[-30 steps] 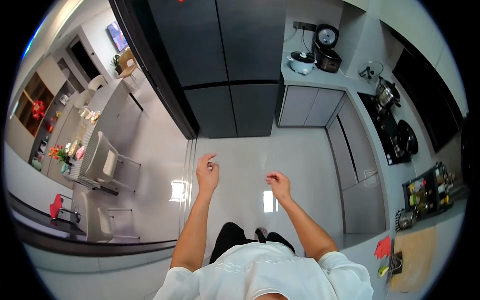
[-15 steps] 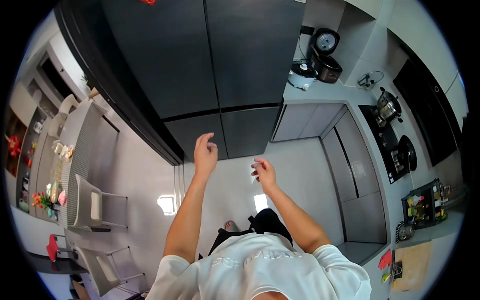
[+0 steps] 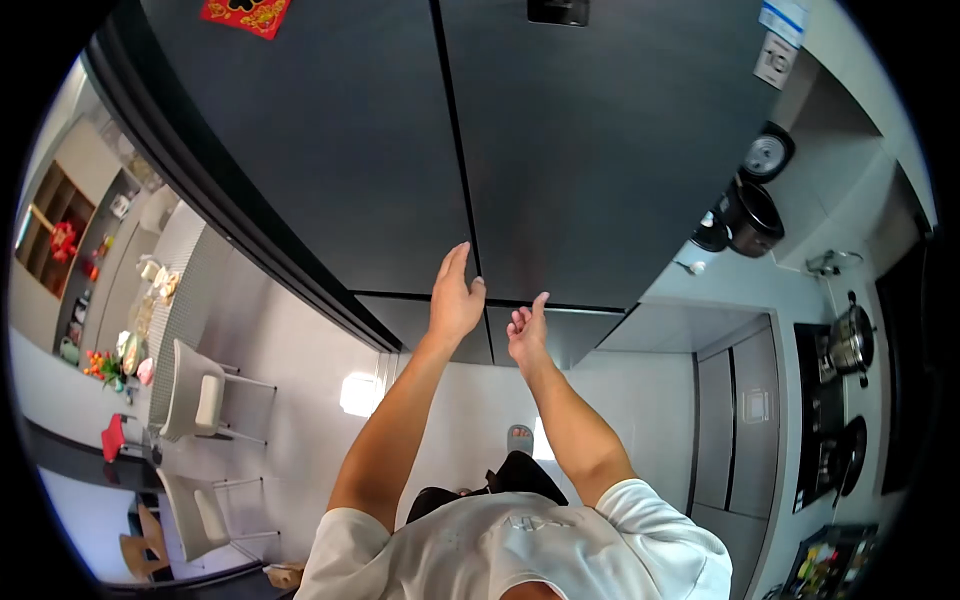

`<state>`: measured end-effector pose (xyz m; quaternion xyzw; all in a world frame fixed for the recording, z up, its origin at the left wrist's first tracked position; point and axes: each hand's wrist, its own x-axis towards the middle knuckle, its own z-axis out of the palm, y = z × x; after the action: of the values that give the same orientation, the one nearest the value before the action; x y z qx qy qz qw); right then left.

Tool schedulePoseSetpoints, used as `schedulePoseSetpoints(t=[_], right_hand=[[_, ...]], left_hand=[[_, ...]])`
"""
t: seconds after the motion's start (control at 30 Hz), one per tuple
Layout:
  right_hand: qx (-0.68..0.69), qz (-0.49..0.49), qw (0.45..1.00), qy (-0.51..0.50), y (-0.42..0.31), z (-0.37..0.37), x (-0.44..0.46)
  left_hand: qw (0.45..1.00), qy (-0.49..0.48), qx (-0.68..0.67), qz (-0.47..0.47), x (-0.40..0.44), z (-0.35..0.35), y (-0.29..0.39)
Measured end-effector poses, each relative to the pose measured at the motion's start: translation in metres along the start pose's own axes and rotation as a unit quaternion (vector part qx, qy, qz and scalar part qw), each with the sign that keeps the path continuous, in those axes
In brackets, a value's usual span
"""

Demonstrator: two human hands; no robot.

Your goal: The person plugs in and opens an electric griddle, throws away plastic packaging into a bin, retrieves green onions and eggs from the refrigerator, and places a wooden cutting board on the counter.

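A large dark refrigerator (image 3: 590, 150) with several doors fills the upper middle of the view. In front of the vertical gap between its doors is my left hand (image 3: 457, 298), fingers extended and holding nothing. My right hand (image 3: 528, 328) is a little lower and to the right, near the horizontal gap, with its thumb raised and its fingers slightly curled and apart, nothing in it. Whether either hand touches the doors cannot be made out. A red and gold decoration (image 3: 247, 14) is stuck on the upper left door.
At the right, a counter bears a rice cooker (image 3: 752, 217) with its lid up, a steel pot (image 3: 850, 340) and a black pan (image 3: 851, 456) by the stove. Chairs (image 3: 196, 392) and a long table (image 3: 182, 262) stand at the left, beyond a dark door frame (image 3: 250, 255).
The refrigerator now looms larger and nearer. Both hands have come up close to its doors, and nearer each other. A sandaled foot now shows on the floor ahead of my body.
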<state>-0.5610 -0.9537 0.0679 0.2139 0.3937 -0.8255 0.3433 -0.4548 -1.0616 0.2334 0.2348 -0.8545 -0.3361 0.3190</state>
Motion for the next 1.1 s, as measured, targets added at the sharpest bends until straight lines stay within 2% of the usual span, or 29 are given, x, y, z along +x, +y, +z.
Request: schedulePoseSetpoints(t=[0.07,0.13,0.23,0.37,0.5,0.67,0.7,0.77,0.83,0.9,1.0,1.1], right_hand=[[0.014,0.017,0.996,0.086,-0.004,0.013,0.031],[0.013,0.036,0.996,0.083,-0.004,0.013,0.056],[0.022,0.026,0.999,0.027,0.007,0.005,0.080],[0.079,0.042,0.996,-0.006,0.010,0.000,0.088],[0.016,0.030,0.998,-0.056,0.008,-0.019,0.086],[0.046,0.018,0.999,-0.008,0.022,-0.047,0.015],[0.046,0.016,0.998,0.026,0.021,-0.058,-0.003],[0.037,0.017,0.999,0.027,0.012,-0.079,-0.038],[0.030,0.013,0.999,0.032,0.008,-0.108,-0.064],[-0.020,-0.018,1.000,0.015,0.005,-0.134,-0.084],[-0.044,-0.083,0.994,0.054,0.011,-0.170,-0.124],[-0.005,-0.130,0.989,0.073,0.017,-0.211,-0.143]], left_hand=[[1.000,0.014,0.001,-0.006,0.021,0.008,0.006],[1.000,0.016,-0.005,-0.023,0.032,0.015,0.005],[1.000,0.020,-0.012,0.007,0.040,0.017,0.008],[0.998,-0.015,-0.046,-0.042,0.038,0.004,0.018],[0.999,0.007,-0.044,-0.022,0.024,0.006,0.008],[0.998,-0.021,-0.054,-0.020,-0.011,-0.028,0.030],[0.994,-0.038,-0.097,-0.032,-0.022,-0.033,0.036],[0.987,-0.063,-0.145,-0.036,-0.051,-0.045,0.046],[0.994,-0.067,-0.084,0.038,-0.084,-0.046,0.049],[0.989,-0.084,-0.109,0.060,-0.114,-0.046,0.061],[0.978,-0.097,-0.157,0.098,-0.150,-0.046,0.081],[0.969,-0.138,-0.161,0.129,-0.167,-0.048,0.091]])
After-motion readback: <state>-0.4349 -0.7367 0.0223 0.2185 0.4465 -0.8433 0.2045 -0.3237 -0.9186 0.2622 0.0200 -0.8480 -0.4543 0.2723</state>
